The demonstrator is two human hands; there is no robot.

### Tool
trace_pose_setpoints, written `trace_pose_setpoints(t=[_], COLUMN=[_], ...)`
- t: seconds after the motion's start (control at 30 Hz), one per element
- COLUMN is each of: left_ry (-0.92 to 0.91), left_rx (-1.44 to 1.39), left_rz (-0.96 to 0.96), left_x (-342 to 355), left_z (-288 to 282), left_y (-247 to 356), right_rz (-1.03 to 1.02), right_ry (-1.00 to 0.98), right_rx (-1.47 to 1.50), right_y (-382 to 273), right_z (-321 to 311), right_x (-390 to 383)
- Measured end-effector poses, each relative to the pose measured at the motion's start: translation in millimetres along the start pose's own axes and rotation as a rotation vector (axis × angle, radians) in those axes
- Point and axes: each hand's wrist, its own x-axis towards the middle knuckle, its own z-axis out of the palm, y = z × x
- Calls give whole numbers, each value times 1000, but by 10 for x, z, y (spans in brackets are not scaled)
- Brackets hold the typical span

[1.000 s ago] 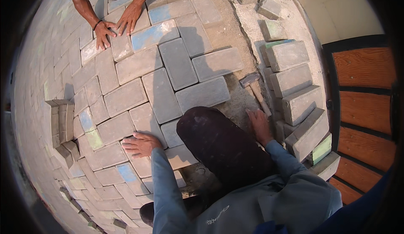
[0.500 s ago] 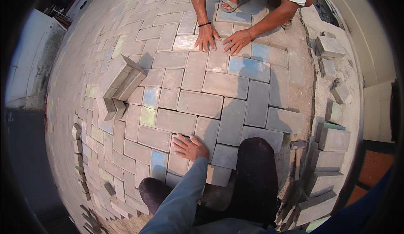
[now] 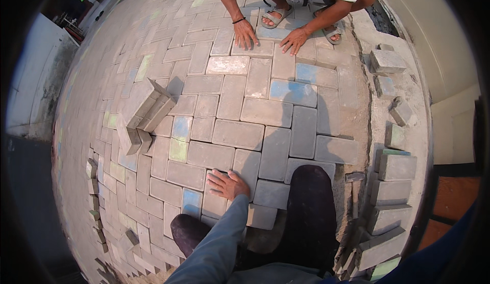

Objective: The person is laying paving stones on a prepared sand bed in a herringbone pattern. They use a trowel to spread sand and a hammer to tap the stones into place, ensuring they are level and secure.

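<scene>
My left hand (image 3: pixel 228 185) lies flat, palm down and fingers spread, on a grey paving brick (image 3: pixel 214 204) between my knees. It holds nothing. Just right of it, a paver (image 3: pixel 271 194) lies in the shade, with a tan paver (image 3: pixel 262 216) below it at the edge of the laid surface. My right hand is out of view. Ahead, a co-worker squats with the left-side hand (image 3: pixel 245 33) and the right-side hand (image 3: pixel 294 40) resting on the pavers, both empty.
A small stack of pavers (image 3: pixel 148 108) stands on the paving at left. A hammer (image 3: pixel 356 182) lies on the sandy strip at right. Loose pavers (image 3: pixel 390 192) line the concrete ledge along the wall. More loose blocks (image 3: pixel 93 186) form a row at far left.
The co-worker's hands have moved apart and farther back over the pavers. The view has shifted slightly. My left hand stays on the same paver.
</scene>
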Motion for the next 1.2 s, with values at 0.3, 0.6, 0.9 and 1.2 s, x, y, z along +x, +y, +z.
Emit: trace_pose_setpoints(t=[0.3, 0.6, 0.9, 1.2], left_ry=[-102, -352, -455, -414], left_rx=[20, -237, -429, -426], left_rz=[106, 761, 639, 664], left_x=[137, 455, 184, 36], left_z=[23, -319, -686, -914], left_y=[-197, -1699, -2109, -2137], right_rz=[-44, -167, -409, -1075], right_ry=[7, 32, 281, 467], right_rx=[48, 9, 444, 142], right_y=[-5, -242, -1820, -3857], right_z=[144, 6, -936, -1336], right_x=[10, 404, 614, -592])
